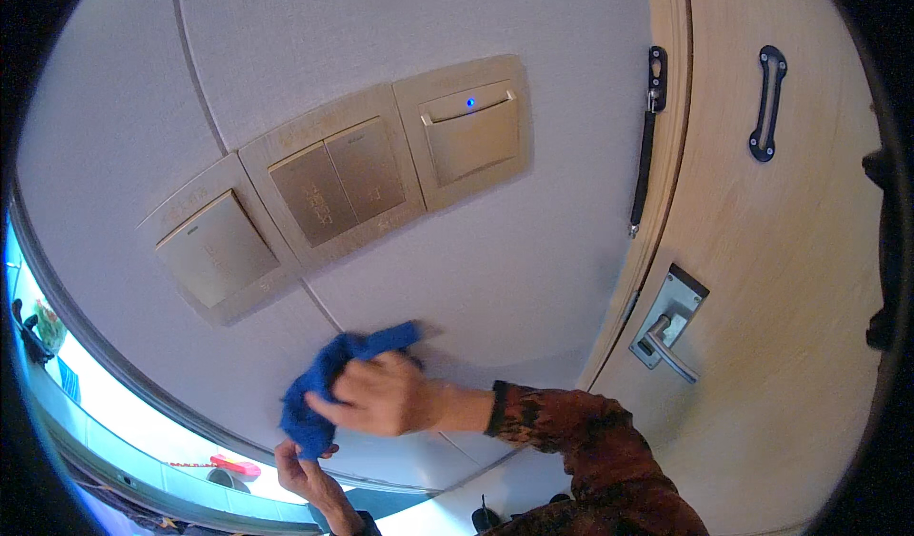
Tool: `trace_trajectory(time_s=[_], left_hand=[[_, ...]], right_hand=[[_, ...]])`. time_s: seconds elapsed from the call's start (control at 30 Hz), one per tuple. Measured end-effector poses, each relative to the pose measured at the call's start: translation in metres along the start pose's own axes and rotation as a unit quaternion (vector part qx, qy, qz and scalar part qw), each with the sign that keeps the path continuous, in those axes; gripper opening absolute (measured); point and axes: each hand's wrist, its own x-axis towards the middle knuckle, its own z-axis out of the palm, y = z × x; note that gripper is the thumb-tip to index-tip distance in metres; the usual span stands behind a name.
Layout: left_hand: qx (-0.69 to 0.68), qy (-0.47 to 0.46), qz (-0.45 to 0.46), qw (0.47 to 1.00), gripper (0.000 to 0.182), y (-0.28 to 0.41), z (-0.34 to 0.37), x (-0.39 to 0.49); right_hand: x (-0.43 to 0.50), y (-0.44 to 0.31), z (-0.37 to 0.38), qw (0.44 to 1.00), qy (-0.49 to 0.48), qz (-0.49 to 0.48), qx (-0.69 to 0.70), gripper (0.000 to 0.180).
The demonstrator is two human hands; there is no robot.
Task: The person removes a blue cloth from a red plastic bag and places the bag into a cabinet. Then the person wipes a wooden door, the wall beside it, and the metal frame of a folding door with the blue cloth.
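A blue cloth point(308, 393) is bunched in my right hand point(382, 397), in front of the pale textured wall below the switch panels. Blur softens the right hand, and its fingers curl over the cloth. Lower down, my left hand point(305, 466) pinches the cloth's bottom end between thumb and fingers. Above both hands, a gold-coloured single switch point(216, 249), a double switch point(339, 182) and a card-slot switch point(471, 132) with a lit blue light are fixed in a row on the wall.
To the right stands a wooden door point(792, 307) with a metal lever handle point(668, 347). A black door guard bar point(766, 104) is on the door, and a black strap-like fitting point(646, 157) hangs on the frame. A red-pink object point(235, 465) lies at the lower left.
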Motion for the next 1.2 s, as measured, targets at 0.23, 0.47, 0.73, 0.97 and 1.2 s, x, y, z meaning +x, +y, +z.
trace_trajectory(time_s=[0.23,0.47,0.73,0.97,1.2], left_hand=[[-0.021,0.018,0.1,0.995,0.014,0.012,0.02,0.001],[0.006,0.023,0.279,0.96,0.024,0.028,0.064,-0.016],[0.255,0.022,0.348,0.902,0.046,0.021,0.116,-0.026],[0.308,0.042,0.362,0.879,0.047,0.014,0.124,-0.025],[0.309,0.046,0.363,0.878,0.047,0.014,0.123,-0.026]], right_hand=[[-0.041,0.065,-0.08,0.972,0.071,0.114,-0.193,0.036],[-0.085,0.106,-0.112,0.931,0.17,0.159,-0.283,0.034],[-0.051,0.146,-0.144,0.918,0.216,0.209,-0.258,0.036],[0.032,0.173,-0.169,0.926,0.202,0.202,-0.246,0.039],[0.066,0.195,-0.163,0.921,0.286,0.098,-0.245,0.034]])
